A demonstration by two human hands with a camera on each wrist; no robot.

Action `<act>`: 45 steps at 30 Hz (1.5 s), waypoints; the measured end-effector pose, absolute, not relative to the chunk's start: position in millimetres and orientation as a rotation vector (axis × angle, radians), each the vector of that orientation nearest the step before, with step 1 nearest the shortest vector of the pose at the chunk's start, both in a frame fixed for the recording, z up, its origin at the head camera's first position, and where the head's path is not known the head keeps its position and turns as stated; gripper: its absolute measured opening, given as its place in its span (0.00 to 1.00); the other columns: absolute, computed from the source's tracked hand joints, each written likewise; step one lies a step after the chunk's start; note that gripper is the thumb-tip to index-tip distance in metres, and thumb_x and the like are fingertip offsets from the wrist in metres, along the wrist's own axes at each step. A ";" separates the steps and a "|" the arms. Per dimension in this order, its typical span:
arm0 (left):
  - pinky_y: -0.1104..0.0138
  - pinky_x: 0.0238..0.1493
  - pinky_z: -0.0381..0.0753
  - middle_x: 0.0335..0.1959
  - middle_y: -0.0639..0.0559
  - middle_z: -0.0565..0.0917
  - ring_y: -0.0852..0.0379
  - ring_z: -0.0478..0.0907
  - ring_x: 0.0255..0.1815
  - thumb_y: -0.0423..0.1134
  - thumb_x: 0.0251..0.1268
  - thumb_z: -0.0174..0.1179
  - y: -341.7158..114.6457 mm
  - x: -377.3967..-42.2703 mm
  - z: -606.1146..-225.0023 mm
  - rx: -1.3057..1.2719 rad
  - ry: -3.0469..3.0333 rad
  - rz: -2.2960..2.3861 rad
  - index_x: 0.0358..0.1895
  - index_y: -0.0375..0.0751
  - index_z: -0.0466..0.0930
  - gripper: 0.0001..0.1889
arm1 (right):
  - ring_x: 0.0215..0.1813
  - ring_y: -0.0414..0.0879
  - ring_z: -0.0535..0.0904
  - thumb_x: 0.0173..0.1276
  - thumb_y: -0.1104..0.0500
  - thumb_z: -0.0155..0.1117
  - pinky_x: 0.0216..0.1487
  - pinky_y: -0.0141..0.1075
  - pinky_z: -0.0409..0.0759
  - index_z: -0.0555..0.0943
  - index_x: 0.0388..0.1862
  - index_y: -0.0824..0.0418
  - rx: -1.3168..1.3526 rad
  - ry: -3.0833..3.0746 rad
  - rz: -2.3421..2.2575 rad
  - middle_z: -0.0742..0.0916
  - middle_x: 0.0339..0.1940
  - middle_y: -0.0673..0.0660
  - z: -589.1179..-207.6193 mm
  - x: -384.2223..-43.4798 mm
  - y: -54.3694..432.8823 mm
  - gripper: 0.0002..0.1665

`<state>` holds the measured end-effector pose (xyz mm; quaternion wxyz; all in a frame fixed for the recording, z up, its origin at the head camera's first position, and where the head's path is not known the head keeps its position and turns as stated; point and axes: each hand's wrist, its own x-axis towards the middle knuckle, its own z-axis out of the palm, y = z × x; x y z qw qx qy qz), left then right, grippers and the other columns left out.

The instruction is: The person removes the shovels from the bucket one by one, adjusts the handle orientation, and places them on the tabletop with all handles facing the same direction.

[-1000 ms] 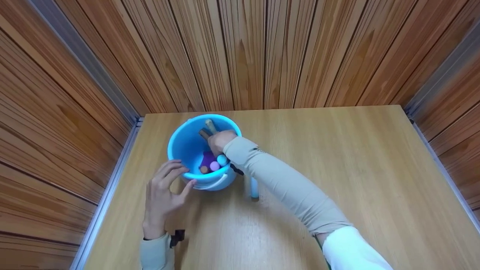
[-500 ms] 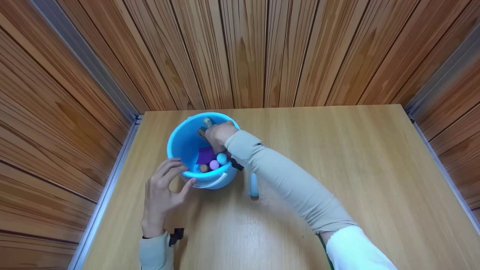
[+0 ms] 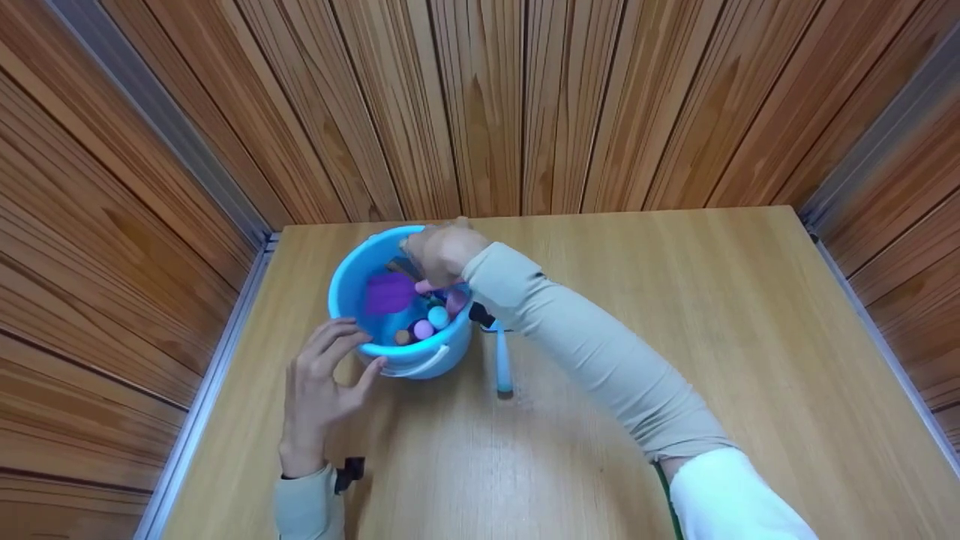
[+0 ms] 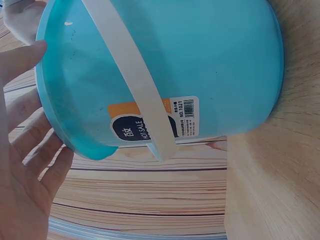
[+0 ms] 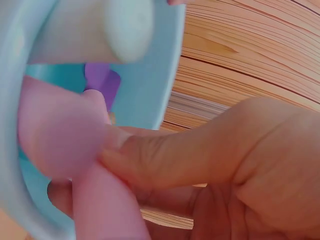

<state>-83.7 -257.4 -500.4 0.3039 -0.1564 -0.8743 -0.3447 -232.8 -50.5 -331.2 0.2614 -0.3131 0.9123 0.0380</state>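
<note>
Sorting tools in a round, glossy light-blue plastic bucket (image 3: pixel 335 296) at the far left of the desk (image 3: pixel 712 300). My right hand (image 3: pixel 448 251) has risen toward the bucket's far right rim; its thumb and fingers are closed in a pinch on a smooth pink handle (image 3: pixel 426 286). The flat, squarish purple blade (image 3: pixel 388 292), apparently the same tool's, has swung left and now shows more of its face, within the bucket. My left hand (image 3: pixel 322 379) is unchanged: fingers spread and slightly bent, fingertips at the near left rim, gripping no tool. I judge that the tool is coming free of the round-ended handles (image 3: pixel 423 329) nearby; whether it clears them I cannot tell.
</note>
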 end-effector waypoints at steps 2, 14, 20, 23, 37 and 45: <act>0.45 0.61 0.87 0.54 0.52 0.91 0.53 0.85 0.62 0.47 0.56 0.82 -258.1 -83.6 -500.9 -0.411 -2.314 -0.921 0.51 0.47 0.92 0.20 | 0.56 0.52 0.78 0.76 0.50 0.70 0.70 0.53 0.70 0.80 0.55 0.55 -0.839 2.487 0.080 0.84 0.48 0.54 -326.4 -232.9 -47.2 0.16; 0.42 0.61 0.86 0.54 0.51 0.91 0.50 0.85 0.63 0.43 0.54 0.83 -262.8 -80.4 -504.4 -0.406 -2.289 -0.931 0.50 0.45 0.92 0.20 | 0.41 0.50 0.86 0.79 0.60 0.67 0.38 0.37 0.89 0.84 0.59 0.58 -0.713 2.425 -0.127 0.84 0.46 0.58 -308.0 -238.2 0.5 0.13; 0.42 0.60 0.87 0.56 0.55 0.90 0.51 0.85 0.63 0.44 0.55 0.82 -262.0 -75.7 -505.4 -0.396 -2.293 -0.934 0.52 0.50 0.92 0.20 | 0.43 0.53 0.90 0.76 0.63 0.70 0.38 0.37 0.91 0.81 0.65 0.58 -0.606 2.397 -0.328 0.86 0.51 0.60 -318.5 -237.6 43.3 0.21; 0.43 0.61 0.86 0.56 0.57 0.90 0.52 0.85 0.64 0.44 0.56 0.82 -263.5 -75.6 -503.3 -0.385 -2.293 -0.945 0.52 0.51 0.92 0.19 | 0.42 0.52 0.90 0.74 0.63 0.72 0.37 0.37 0.92 0.81 0.65 0.59 -0.559 2.394 -0.451 0.86 0.51 0.60 -326.4 -237.2 62.1 0.22; 0.43 0.61 0.87 0.54 0.54 0.91 0.50 0.85 0.63 0.44 0.54 0.83 -268.0 -76.8 -501.4 -0.386 -2.296 -0.915 0.51 0.49 0.92 0.20 | 0.42 0.52 0.89 0.71 0.65 0.73 0.41 0.40 0.92 0.77 0.68 0.64 -0.429 2.310 -1.068 0.83 0.58 0.64 -390.2 -223.8 113.6 0.28; 0.44 0.61 0.87 0.53 0.54 0.91 0.50 0.86 0.62 0.44 0.53 0.83 -270.4 -77.6 -502.3 -0.434 -2.261 -0.873 0.51 0.47 0.91 0.21 | 0.52 0.57 0.85 0.70 0.64 0.74 0.46 0.41 0.92 0.75 0.69 0.71 -0.395 2.280 -1.296 0.83 0.58 0.68 -435.2 -206.8 129.4 0.32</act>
